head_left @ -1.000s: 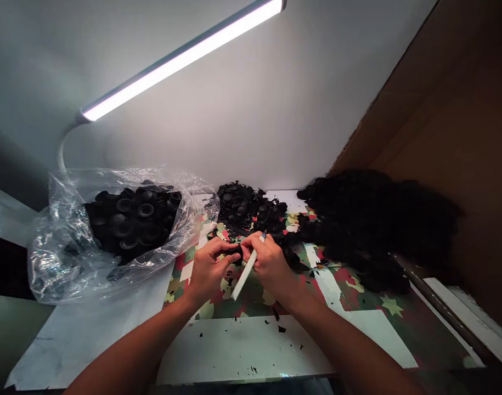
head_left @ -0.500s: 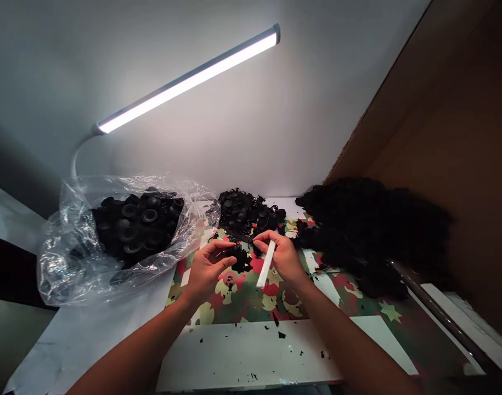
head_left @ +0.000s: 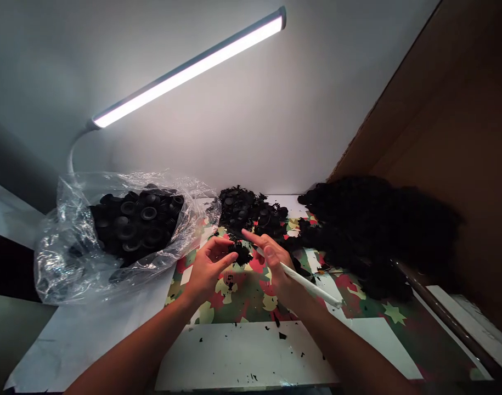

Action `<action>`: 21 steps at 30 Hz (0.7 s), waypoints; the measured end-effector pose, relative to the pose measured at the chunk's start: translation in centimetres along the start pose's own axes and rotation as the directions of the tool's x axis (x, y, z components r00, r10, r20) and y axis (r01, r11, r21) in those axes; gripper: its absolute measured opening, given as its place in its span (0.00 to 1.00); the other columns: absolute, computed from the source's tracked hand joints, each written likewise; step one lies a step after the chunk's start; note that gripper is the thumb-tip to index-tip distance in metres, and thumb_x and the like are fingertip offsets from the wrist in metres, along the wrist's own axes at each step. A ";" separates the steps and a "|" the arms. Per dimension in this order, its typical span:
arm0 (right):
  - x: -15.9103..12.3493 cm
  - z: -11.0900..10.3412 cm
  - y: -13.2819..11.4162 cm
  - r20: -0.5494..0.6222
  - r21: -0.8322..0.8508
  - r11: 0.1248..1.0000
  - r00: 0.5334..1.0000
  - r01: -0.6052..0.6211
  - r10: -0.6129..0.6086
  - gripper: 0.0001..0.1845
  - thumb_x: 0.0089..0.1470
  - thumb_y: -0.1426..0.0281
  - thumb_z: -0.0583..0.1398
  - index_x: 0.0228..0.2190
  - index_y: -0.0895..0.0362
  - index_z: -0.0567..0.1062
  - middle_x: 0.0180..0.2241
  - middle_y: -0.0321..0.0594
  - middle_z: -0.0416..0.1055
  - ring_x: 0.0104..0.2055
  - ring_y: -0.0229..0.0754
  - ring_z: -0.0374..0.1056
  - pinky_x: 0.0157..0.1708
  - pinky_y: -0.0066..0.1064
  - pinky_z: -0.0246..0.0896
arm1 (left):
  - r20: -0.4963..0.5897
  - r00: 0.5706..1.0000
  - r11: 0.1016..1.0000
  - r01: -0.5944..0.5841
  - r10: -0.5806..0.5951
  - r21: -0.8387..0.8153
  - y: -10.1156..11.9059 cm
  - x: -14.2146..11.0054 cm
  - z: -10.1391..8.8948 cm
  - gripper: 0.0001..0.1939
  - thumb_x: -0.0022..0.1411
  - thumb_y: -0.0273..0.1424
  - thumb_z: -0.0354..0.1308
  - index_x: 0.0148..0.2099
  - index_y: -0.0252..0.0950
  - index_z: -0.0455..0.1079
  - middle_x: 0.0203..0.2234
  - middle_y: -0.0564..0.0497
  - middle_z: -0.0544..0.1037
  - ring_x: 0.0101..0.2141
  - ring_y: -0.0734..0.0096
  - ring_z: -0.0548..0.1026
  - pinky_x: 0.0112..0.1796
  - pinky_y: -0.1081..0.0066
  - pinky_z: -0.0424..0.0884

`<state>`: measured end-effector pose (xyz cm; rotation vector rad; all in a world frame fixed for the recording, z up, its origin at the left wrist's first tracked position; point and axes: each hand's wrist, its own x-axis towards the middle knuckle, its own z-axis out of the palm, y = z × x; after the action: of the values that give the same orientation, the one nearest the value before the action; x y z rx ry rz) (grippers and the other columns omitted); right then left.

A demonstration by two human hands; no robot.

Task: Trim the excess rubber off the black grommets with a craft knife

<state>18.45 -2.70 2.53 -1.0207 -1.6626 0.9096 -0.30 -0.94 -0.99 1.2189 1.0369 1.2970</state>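
Observation:
My left hand (head_left: 207,270) pinches a small black rubber part (head_left: 239,253) with ragged edges, held above the patterned table cover (head_left: 242,299). My right hand (head_left: 275,263) is just right of it, fingers curled round a thin white tool (head_left: 312,286) whose handle now sticks out to the right and down; its index finger points toward the part. A heap of untrimmed black parts (head_left: 251,211) lies straight behind both hands.
A clear plastic bag (head_left: 69,252) full of round black rubber parts (head_left: 135,222) sits at the left. A large dark pile (head_left: 374,230) lies at the right against a brown cardboard wall (head_left: 452,126). A lit lamp bar (head_left: 189,68) hangs overhead. Black scraps dot the white sheet (head_left: 242,356) in front.
My right hand swung the white tool from near upright beside the part to lying out toward the right. My left hand kept hold of the black part. The view shifted slightly.

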 end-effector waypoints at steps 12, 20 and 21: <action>0.0 0.9 0.4 -0.064 -0.073 0.995 0.995 0.073 -0.078 0.11 0.59 0.67 0.60 0.25 0.53 0.69 0.45 0.44 0.77 0.47 0.47 0.73 0.48 0.39 0.66 | 0.031 1.000 1.000 0.004 -0.004 -0.009 0.1 -0.1 -0.1 0.14 0.52 0.33 0.71 0.40 0.35 0.75 0.34 0.50 0.79 0.37 0.67 0.78 0.42 0.68 0.74; -0.1 0.9 0.6 -0.022 -0.069 0.998 1.000 0.011 -0.012 0.09 0.60 0.66 0.59 0.28 0.53 0.74 0.44 0.42 0.79 0.45 0.47 0.74 0.42 0.36 0.68 | 0.039 0.993 0.992 -0.117 0.115 0.053 -0.2 -0.1 -0.1 0.12 0.53 0.31 0.71 0.39 0.35 0.74 0.35 0.50 0.77 0.38 0.67 0.77 0.42 0.69 0.74; -0.1 1.0 0.7 -0.023 -0.067 0.998 1.000 -0.002 0.000 0.09 0.60 0.66 0.59 0.29 0.53 0.75 0.43 0.42 0.79 0.44 0.46 0.74 0.40 0.35 0.68 | 0.044 0.989 0.988 -0.142 0.139 0.066 -0.3 -0.2 0.0 0.11 0.53 0.31 0.70 0.38 0.35 0.74 0.35 0.50 0.77 0.38 0.67 0.77 0.42 0.68 0.74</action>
<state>17.67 -2.70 1.61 -1.0736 -1.6832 0.8444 -0.31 -1.08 -1.28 1.3853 0.9895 1.3488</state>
